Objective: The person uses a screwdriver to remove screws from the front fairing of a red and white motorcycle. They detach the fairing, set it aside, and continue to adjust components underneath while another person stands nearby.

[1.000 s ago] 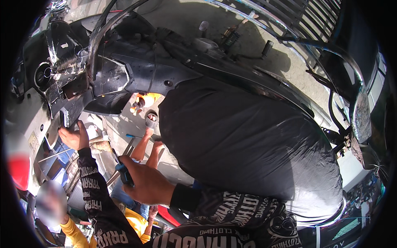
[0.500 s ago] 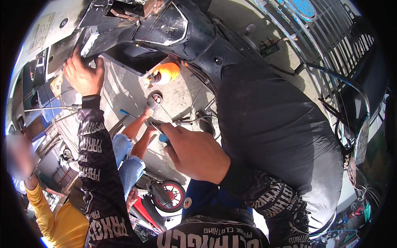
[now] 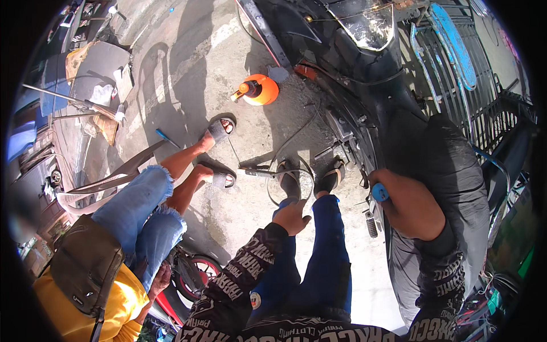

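Note:
My right hand (image 3: 411,208) is closed round the blue handle (image 3: 379,192) of a screwdriver, its end poking out past the thumb. This hand is over the side of the dark seat cover (image 3: 450,171) on a motor scooter (image 3: 393,80). My left hand (image 3: 292,218) hangs above my knees in front of me, thumb apart and nothing visible in it; its fingertips are partly hidden. A thin black cable (image 3: 272,165) loops round near that hand and my feet. The screwdriver's shaft is out of sight.
An orange spray bottle (image 3: 262,90) stands on the concrete. Left of me sits a person in a yellow shirt (image 3: 122,290) with a brown bag, on a chair (image 3: 85,196). A blue-handled tool (image 3: 166,137) lies on the ground. A metal rack (image 3: 456,51) stands beyond the scooter.
My left hand has let go of the dark scooter panel and come back towards my knees. My right hand has moved right with the screwdriver. The view has shifted lower and back.

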Action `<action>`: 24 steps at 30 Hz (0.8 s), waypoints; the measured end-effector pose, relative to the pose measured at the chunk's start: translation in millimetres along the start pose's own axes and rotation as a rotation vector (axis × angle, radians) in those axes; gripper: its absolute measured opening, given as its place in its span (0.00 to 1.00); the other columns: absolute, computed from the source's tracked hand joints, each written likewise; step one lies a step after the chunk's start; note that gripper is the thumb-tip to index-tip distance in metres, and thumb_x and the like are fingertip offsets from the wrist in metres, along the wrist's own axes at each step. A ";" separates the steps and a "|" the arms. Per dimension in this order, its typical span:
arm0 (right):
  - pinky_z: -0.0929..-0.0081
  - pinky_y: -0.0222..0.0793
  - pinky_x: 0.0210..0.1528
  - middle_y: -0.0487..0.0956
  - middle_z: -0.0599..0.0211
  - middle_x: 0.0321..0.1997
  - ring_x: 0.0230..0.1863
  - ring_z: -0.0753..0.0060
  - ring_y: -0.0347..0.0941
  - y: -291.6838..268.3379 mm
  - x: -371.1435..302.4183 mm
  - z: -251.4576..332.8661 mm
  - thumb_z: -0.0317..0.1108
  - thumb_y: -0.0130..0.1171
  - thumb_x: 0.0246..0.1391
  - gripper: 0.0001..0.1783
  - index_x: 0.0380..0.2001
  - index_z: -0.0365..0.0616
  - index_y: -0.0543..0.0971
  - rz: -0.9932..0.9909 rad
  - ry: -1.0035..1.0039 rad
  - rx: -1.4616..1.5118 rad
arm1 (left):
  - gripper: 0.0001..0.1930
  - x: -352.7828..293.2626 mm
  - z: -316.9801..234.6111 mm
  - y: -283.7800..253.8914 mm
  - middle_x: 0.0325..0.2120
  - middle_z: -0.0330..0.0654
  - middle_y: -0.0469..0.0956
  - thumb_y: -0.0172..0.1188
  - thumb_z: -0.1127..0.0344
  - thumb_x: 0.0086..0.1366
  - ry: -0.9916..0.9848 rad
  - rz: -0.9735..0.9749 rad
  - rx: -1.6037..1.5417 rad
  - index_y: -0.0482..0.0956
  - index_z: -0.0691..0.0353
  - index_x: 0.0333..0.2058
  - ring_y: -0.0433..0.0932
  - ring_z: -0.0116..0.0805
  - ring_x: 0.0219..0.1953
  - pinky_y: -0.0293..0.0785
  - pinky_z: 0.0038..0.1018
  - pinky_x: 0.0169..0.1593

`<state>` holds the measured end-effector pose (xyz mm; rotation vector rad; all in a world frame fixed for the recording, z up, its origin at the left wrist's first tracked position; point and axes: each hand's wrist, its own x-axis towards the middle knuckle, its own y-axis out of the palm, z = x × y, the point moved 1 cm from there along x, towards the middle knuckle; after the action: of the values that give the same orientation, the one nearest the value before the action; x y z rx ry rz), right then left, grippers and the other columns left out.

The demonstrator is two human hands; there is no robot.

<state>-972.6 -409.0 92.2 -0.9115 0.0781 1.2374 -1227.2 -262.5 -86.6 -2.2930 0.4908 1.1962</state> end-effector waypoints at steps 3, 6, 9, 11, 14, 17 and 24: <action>0.60 0.67 0.34 0.75 0.55 0.34 0.36 0.47 0.74 1.5 4.8 0.0 0.20 0.57 0.45 0.17 0.40 0.45 0.69 -0.060 0.000 -0.002 | 0.28 -32.2 30.0 57.0 0.54 0.54 0.64 0.59 0.52 0.55 -0.224 0.325 0.224 0.68 0.60 0.52 0.68 0.55 0.55 0.67 0.60 0.48; 0.60 0.68 0.32 0.76 0.57 0.31 0.33 0.49 0.75 2.3 7.1 1.1 0.25 0.58 0.46 0.14 0.38 0.45 0.70 -0.142 -0.004 -0.028 | 0.30 -60.2 60.2 85.7 0.58 0.52 0.60 0.60 0.53 0.55 -0.178 0.341 0.302 0.67 0.59 0.54 0.61 0.55 0.60 0.65 0.59 0.53; 0.60 0.69 0.33 0.76 0.57 0.30 0.32 0.50 0.75 5.0 12.8 6.9 0.28 0.61 0.45 0.14 0.37 0.45 0.71 -0.039 0.090 -0.078 | 0.31 -78.3 92.8 91.8 0.59 0.53 0.58 0.61 0.53 0.55 -0.077 0.085 0.138 0.67 0.60 0.55 0.61 0.56 0.60 0.66 0.51 0.55; 0.61 0.69 0.32 0.76 0.56 0.29 0.33 0.48 0.75 4.4 13.5 14.2 0.27 0.62 0.45 0.14 0.37 0.45 0.72 -0.088 0.054 -0.046 | 0.29 -89.8 106.7 93.7 0.55 0.53 0.65 0.61 0.50 0.54 -0.097 0.000 0.095 0.69 0.58 0.52 0.64 0.53 0.57 0.67 0.43 0.56; 0.67 0.69 0.35 0.77 0.58 0.32 0.33 0.54 0.75 2.5 -11.9 22.7 0.26 0.64 0.43 0.16 0.37 0.42 0.72 -0.260 -0.035 0.134 | 0.28 -105.0 114.5 87.7 0.52 0.54 0.69 0.60 0.49 0.54 -0.128 0.097 0.069 0.71 0.58 0.50 0.67 0.53 0.55 0.68 0.41 0.55; 0.68 0.68 0.39 0.75 0.58 0.34 0.35 0.58 0.73 7.2 -86.4 19.5 0.24 0.63 0.41 0.18 0.38 0.40 0.71 -0.596 -0.046 0.216 | 0.29 -126.7 108.6 69.6 0.46 0.54 0.74 0.63 0.51 0.52 -0.118 0.080 0.127 0.72 0.59 0.51 0.74 0.51 0.49 0.71 0.41 0.52; 0.75 0.61 0.51 0.71 0.57 0.48 0.46 0.68 0.68 55.4 -233.4 -68.5 0.37 0.45 0.62 0.25 0.58 0.32 0.62 -1.670 0.159 0.796 | 0.25 -186.9 96.3 59.5 0.39 0.53 0.79 0.58 0.46 0.56 -0.301 -0.033 0.147 0.76 0.59 0.45 0.77 0.50 0.47 0.72 0.38 0.51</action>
<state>-1077.4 -631.1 136.0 -0.1293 -0.0689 -0.4491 -1423.5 -239.0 6.3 -1.9480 0.4116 1.4091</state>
